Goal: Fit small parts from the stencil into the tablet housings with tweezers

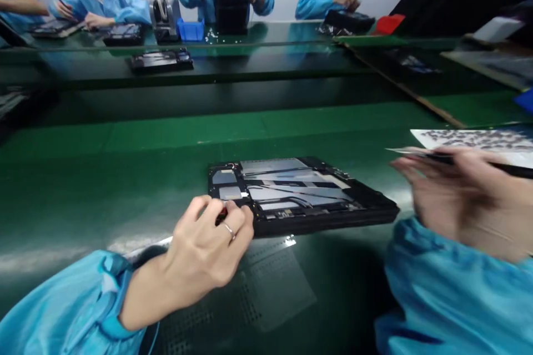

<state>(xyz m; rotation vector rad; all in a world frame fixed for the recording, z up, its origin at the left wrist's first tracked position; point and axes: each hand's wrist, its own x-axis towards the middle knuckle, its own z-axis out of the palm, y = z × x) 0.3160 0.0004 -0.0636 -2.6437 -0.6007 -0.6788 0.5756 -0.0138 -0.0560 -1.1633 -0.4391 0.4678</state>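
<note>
Head view: nearest, the left hand rests curled at the near-left corner of the open tablet on the green bench, pinching something small and dark. Further right, the blurred right hand grips a thin dark tool beside a sticker sheet.

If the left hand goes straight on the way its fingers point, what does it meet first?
The left hand points up and right, and its fingers already rest at the near left corner of the opened tablet, so the tablet comes first. Depth is hard to judge.
</note>
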